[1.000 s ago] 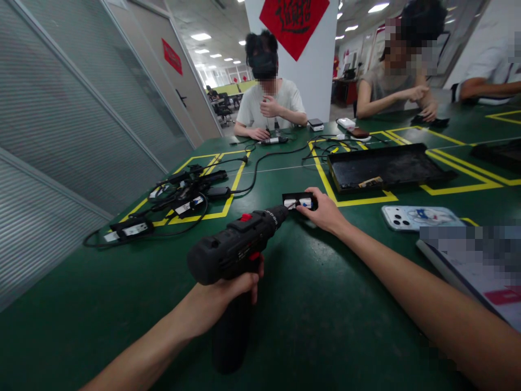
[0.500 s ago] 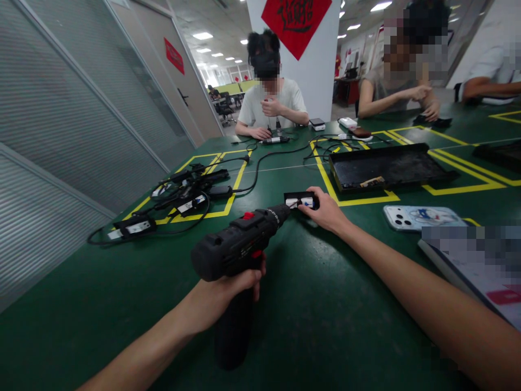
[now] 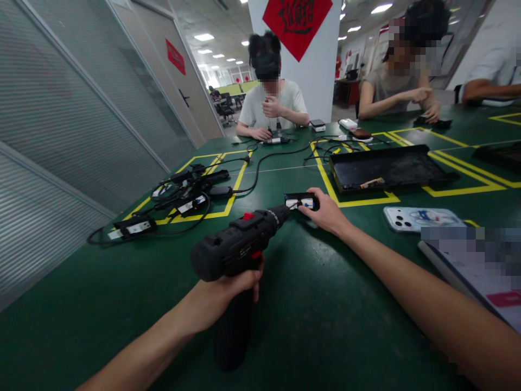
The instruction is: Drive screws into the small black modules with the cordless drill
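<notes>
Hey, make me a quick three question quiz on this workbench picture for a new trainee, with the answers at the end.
1. Multiple choice: what does the left hand grip? A) a hammer B) a black power screwdriver C) pliers
2. True or false: the right hand holds the small black unit at the screwdriver's tip.
3. Fill in: the white phone lies on the green table with its screen facing ____.
Key: 1 B; 2 true; 3 down.
</notes>
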`<act>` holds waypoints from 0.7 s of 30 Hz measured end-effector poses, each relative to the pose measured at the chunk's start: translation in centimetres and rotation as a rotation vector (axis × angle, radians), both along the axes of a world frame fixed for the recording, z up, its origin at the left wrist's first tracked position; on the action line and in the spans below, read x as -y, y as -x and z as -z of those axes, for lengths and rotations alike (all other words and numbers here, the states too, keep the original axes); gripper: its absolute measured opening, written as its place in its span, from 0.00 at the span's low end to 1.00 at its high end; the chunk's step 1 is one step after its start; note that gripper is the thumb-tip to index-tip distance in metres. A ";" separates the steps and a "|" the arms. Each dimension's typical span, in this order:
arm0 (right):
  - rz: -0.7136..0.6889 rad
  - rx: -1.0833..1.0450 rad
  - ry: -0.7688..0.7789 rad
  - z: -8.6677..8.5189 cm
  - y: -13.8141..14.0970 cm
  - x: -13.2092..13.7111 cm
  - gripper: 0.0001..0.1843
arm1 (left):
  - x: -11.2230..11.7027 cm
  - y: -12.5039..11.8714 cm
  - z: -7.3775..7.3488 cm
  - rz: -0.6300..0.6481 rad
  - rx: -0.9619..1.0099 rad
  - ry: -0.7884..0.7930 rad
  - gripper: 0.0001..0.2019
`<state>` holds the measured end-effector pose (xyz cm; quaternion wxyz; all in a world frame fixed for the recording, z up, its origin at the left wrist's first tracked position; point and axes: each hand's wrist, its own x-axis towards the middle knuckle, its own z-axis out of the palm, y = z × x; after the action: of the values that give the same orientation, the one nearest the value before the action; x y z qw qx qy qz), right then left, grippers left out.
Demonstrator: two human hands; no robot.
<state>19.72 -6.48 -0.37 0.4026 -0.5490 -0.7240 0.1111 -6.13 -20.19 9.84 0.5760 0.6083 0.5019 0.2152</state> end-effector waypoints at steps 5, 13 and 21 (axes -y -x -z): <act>0.001 0.001 0.000 0.1 0.0 0.1 0.24 | 0.0 -0.2 -0.5 0.017 -0.019 0.031 0.10; -0.025 0.011 0.013 -0.1 -0.2 -0.1 0.25 | 0.0 0.0 0.2 -0.017 -0.003 -0.001 0.10; -0.017 0.017 0.026 0.0 -0.1 -0.1 0.26 | 0.0 0.0 0.1 0.002 -0.019 -0.007 0.09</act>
<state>19.82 -6.39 -0.39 0.3884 -0.5488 -0.7306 0.1192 -6.09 -20.19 9.76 0.5692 0.6130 0.5058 0.2105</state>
